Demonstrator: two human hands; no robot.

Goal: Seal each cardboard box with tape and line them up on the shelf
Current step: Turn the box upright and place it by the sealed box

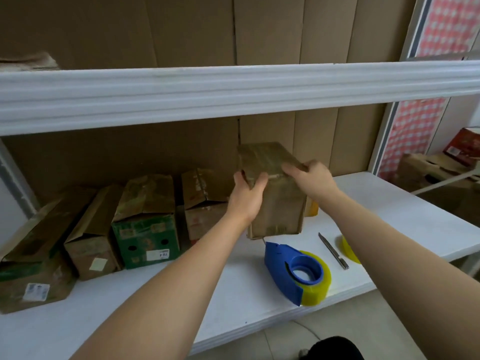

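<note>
Head view: we grip tall brown cardboard box (272, 193) at top edge, left hand (246, 193) and right hand (309, 179), fingers curled over lid, likely steadying it on white shelf (233, 281) right of row. Four boxes lined left (124, 222). One blue tape dispenser (293, 275), one grey knife (333, 250), one spare yellow roll (346, 249) near right, kept within reach.

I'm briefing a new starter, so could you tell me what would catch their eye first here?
Both hands, left hand and right hand, grip a brown box at mid-shelf. In front of it lies a blue tape dispenser with yellow tape, a knife beside it. Four boxes line the left.
</note>
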